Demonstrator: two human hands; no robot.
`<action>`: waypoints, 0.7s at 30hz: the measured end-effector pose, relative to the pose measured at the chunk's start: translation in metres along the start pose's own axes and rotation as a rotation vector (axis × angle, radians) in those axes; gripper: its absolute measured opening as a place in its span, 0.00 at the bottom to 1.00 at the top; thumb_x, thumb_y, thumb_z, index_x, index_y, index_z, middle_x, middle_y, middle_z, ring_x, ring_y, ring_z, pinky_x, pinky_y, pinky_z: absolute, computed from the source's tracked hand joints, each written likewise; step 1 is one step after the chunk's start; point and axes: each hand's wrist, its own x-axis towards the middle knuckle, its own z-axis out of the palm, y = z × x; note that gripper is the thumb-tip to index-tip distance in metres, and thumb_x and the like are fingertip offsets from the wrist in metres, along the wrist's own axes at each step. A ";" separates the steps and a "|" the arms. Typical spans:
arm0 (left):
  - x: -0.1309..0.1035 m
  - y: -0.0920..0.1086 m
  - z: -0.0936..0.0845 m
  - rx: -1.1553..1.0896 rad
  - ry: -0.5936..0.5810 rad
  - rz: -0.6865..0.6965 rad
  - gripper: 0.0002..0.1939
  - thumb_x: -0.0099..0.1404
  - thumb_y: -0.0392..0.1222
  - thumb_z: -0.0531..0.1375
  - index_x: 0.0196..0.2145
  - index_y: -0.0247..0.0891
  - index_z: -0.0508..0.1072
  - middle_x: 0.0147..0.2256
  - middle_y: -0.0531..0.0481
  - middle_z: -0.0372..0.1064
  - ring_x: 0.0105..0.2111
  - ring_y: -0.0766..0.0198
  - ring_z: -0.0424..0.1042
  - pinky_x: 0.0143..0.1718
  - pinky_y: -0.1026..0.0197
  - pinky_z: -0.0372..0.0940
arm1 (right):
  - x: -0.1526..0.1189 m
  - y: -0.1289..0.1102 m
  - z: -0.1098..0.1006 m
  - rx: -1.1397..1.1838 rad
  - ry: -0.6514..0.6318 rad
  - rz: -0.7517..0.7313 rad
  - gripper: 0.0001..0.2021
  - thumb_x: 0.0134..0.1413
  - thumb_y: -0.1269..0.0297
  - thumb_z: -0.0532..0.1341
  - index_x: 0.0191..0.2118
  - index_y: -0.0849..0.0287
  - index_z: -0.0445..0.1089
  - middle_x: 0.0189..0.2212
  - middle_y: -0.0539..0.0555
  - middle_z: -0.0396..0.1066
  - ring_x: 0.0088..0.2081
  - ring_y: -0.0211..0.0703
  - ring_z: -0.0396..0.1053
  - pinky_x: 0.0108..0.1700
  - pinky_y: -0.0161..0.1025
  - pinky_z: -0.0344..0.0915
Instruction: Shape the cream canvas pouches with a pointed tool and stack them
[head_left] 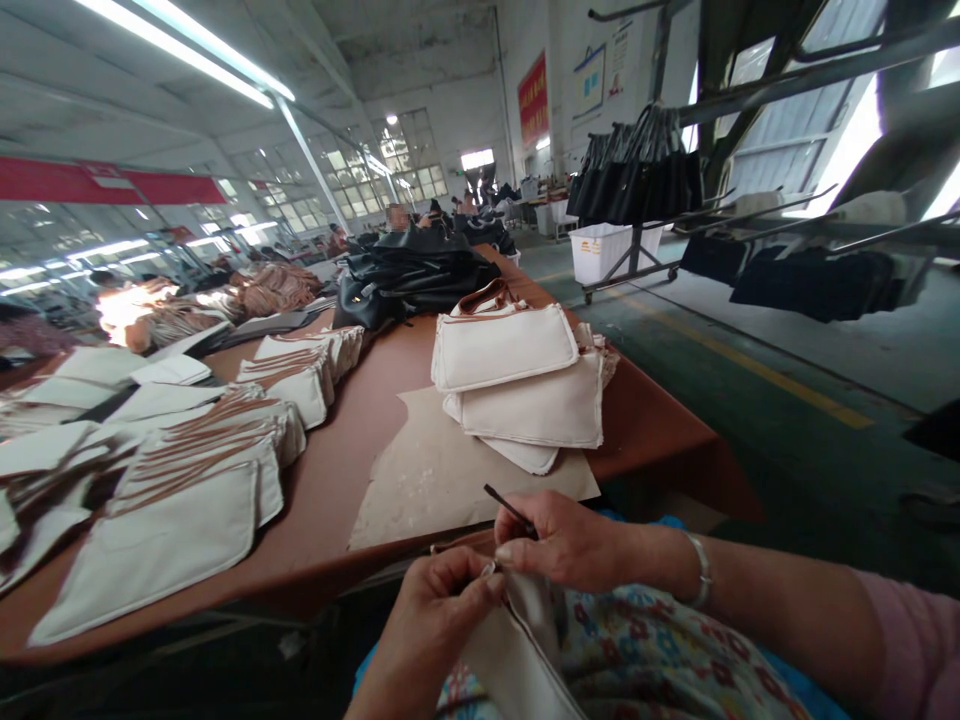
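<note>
A white leather-like piece (510, 655) with a dark seam lies over my lap, its top end between my two hands. My left hand (442, 610) pinches the edge of this piece, with a small shiny bit at the fingertips. Close beside it, my right hand (559, 540) has its fingers closed around a thin dark tool (510, 508) that points up and left, while its thumb and fingertip touch the white piece. Just past my hands, a stack of white pouches (517, 350) with brown straps sits on brown paper (427, 470).
The brown table (337, 450) carries rows of white pouches (187, 520) at left and a black pile (412, 270) farther back. Black bags (637, 175) hang from a rack at right, beside a white bin (600, 252). People sit in the far background.
</note>
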 end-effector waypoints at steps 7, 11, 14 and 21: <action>0.000 -0.003 0.005 -0.022 0.123 -0.001 0.21 0.44 0.55 0.73 0.22 0.33 0.75 0.18 0.53 0.67 0.18 0.70 0.59 0.19 0.69 0.53 | -0.037 -0.022 -0.027 -0.171 -0.091 -0.110 0.19 0.67 0.59 0.44 0.28 0.59 0.63 0.25 0.52 0.66 0.29 0.39 0.64 0.36 0.36 0.62; -0.001 -0.002 0.009 0.043 0.164 0.021 0.16 0.47 0.51 0.71 0.25 0.33 0.77 0.20 0.52 0.70 0.19 0.69 0.60 0.19 0.69 0.54 | -0.046 -0.025 -0.024 -0.027 -0.341 0.200 0.14 0.65 0.62 0.47 0.29 0.59 0.62 0.18 0.47 0.62 0.19 0.34 0.61 0.23 0.30 0.57; -0.002 0.001 0.013 0.090 0.171 0.043 0.12 0.50 0.47 0.68 0.25 0.33 0.77 0.20 0.52 0.70 0.19 0.68 0.61 0.20 0.68 0.56 | -0.045 -0.021 -0.021 0.006 -0.362 0.267 0.12 0.64 0.65 0.47 0.30 0.59 0.61 0.18 0.48 0.62 0.19 0.33 0.61 0.21 0.28 0.56; -0.002 0.003 0.019 0.192 0.212 0.090 0.09 0.51 0.44 0.65 0.25 0.34 0.76 0.19 0.53 0.69 0.20 0.67 0.60 0.20 0.67 0.54 | -0.046 -0.014 -0.017 0.064 -0.364 0.267 0.11 0.62 0.66 0.50 0.28 0.58 0.59 0.18 0.47 0.61 0.17 0.32 0.59 0.18 0.28 0.55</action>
